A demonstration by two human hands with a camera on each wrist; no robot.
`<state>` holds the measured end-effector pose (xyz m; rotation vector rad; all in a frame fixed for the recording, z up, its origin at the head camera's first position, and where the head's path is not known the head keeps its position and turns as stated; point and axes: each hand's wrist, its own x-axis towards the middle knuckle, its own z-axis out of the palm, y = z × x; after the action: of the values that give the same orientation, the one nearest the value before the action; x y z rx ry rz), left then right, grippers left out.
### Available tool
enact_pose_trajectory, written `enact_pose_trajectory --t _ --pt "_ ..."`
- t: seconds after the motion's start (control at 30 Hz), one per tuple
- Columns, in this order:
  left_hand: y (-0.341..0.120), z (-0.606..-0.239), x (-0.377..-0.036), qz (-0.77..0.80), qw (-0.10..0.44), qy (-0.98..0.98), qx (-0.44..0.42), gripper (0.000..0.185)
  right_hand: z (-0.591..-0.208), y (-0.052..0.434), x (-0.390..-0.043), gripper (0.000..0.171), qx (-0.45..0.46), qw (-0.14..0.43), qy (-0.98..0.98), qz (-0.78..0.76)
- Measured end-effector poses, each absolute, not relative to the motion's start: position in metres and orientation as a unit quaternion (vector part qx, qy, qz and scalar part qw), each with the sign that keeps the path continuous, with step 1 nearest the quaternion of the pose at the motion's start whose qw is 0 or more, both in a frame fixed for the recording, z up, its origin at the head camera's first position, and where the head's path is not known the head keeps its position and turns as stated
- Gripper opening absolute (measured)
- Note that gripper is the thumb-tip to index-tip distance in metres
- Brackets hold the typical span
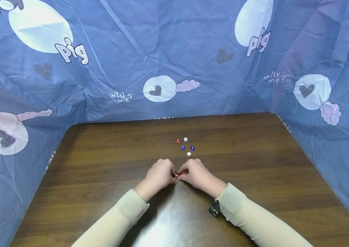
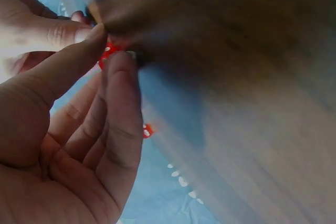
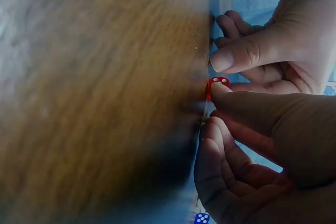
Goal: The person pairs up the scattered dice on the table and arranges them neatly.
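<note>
In the head view, my left hand (image 1: 161,173) and right hand (image 1: 194,173) meet at the middle of the table, on either side of a red die (image 1: 176,175) with white pips. The left wrist view has this red die (image 2: 109,51) between the left thumb and a finger. From the right wrist, the right thumb overlaps the red die (image 3: 219,82), with the left fingertips close by. Fingers hide much of it, so whether a second die is there I cannot tell.
Beyond the hands lie another red die (image 1: 178,141), two white dice (image 1: 185,139) and two blue dice (image 1: 182,148), loosely grouped. The brown wooden table (image 1: 100,192) ends against a blue patterned cloth (image 1: 116,61) at the back and sides.
</note>
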<state>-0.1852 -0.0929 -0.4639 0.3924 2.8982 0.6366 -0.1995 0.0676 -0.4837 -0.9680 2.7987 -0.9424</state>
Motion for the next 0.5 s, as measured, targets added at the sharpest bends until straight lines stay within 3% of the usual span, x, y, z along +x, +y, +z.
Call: enact_pose_trajectory --t 0.5 --pt "-0.0965 -0.4688 -0.189 0.213 0.051 0.96 0.174 0.019 -0.4856 0.0662 -0.2025 0.007 -0.358 0.023 0.888 -0.287"
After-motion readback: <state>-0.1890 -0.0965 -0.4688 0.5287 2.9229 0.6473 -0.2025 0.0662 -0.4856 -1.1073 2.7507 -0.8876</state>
